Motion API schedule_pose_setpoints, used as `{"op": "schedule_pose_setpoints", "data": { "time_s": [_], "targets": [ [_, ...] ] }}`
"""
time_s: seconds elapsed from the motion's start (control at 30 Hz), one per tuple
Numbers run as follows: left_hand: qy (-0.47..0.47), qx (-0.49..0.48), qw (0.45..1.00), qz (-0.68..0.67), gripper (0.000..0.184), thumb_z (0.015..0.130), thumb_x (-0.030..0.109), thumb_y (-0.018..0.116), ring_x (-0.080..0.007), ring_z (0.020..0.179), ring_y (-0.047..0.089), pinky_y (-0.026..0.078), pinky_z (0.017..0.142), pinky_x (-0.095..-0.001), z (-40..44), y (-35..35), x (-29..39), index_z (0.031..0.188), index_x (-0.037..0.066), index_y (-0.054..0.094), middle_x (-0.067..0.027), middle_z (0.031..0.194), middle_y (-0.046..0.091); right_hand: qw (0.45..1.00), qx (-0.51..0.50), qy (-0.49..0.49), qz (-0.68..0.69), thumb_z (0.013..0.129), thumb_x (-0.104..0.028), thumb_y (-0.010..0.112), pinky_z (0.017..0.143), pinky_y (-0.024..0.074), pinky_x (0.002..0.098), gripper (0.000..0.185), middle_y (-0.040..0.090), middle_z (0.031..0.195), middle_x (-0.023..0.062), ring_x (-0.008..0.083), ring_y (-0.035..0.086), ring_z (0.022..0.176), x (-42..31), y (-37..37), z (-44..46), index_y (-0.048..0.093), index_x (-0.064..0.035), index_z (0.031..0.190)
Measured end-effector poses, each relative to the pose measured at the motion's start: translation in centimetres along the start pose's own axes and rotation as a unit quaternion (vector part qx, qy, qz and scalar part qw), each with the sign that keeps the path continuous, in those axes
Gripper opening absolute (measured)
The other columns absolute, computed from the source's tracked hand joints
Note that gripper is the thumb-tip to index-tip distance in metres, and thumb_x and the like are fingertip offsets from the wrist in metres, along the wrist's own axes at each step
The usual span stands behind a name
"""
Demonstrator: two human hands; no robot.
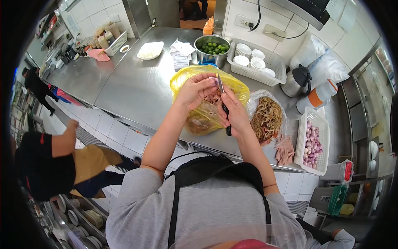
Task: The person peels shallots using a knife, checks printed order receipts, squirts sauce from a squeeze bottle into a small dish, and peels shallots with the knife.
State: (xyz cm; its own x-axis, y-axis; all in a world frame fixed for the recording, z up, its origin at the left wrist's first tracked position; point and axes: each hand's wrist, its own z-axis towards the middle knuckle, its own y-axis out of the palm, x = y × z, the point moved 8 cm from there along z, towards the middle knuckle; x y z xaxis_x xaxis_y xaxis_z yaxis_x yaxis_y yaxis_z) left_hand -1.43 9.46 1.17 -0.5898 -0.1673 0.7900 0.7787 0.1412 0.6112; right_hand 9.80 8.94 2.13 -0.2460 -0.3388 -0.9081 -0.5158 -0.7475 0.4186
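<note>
My left hand (pixel 196 91) pinches a small purple-and-white shallot (pixel 216 81) above an open yellow plastic bag (pixel 187 75). In my right hand (pixel 234 111) is a knife (pixel 224 107) with a black handle, its narrow blade pointing up and lying against the shallot. Reddish peelings (pixel 213 98) lie in the bag below my hands. Right of the bag, a clear plastic bag holds brown, stringy roots or stems (pixel 267 118). Further right, a white basket (pixel 301 136) contains several shallots (pixel 312 145). A crumpled pinkish cloth (pixel 285 150) lies between them.
On the steel counter (pixel 124 89) stand a pot of green limes (pixel 212 46), a basket of white bowls (pixel 280 61), a steel jug (pixel 297 79) and a white plate (pixel 150 50). One person (pixel 54 159) is at the left, another (pixel 37 85) farther back.
</note>
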Motion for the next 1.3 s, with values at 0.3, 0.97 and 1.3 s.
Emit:
{"op": "schedule_pose_setpoints", "data": {
  "time_s": [0.3, 0.97, 1.3],
  "targets": [
    [0.006, -0.016, 0.997, -0.069, 0.022, 0.078, 0.001, 0.056, -0.013, 0.078, 0.06, 0.052, 0.071, -0.0234, -0.6, -0.8, 0.1, 0.1, -0.001, 0.056, -0.0079, 0.09, 0.06, 0.995, -0.012, 0.004, 0.102, 0.091, -0.029, 0.036, 0.031, 0.0244, 0.0188, 0.044, 0.03, 0.049, -0.0017, 0.0058, 0.028, 0.032, -0.8, 0.1, -0.4, 0.024, -0.0202, 0.133],
    [0.113, -0.131, 0.981, -0.085, 0.031, 0.078, -0.004, 0.053, -0.0182, 0.094, 0.056, 0.047, 0.084, -0.0278, -3.8, -1.4, 2.8, 0.109, -0.004, 0.051, -0.0143, 0.106, 0.056, 0.993, -0.02, 0.004, 0.116, 0.092, -0.024, 0.035, 0.032, 0.0254, 0.0182, 0.041, 0.031, 0.05, -0.0004, 0.0065, 0.027, 0.033, -0.4, -0.1, 1.0, 0.029, -0.0189, 0.132],
    [0.069, 0.019, 0.986, -0.148, 0.028, 0.081, -0.001, 0.05, -0.0185, 0.088, 0.059, 0.051, 0.078, -0.0243, -3.6, -4.9, 2.0, 0.109, -0.005, 0.05, -0.0119, 0.096, 0.059, 0.923, 0.068, -0.081, -0.37, 0.084, -0.024, 0.05, 0.059, 0.0454, 0.0338, 0.032, 0.061, 0.073, 0.0093, 0.023, 0.058, 0.061, 0.1, -2.0, 3.1, 0.05, 0.0008, 0.105]
  ]
}}
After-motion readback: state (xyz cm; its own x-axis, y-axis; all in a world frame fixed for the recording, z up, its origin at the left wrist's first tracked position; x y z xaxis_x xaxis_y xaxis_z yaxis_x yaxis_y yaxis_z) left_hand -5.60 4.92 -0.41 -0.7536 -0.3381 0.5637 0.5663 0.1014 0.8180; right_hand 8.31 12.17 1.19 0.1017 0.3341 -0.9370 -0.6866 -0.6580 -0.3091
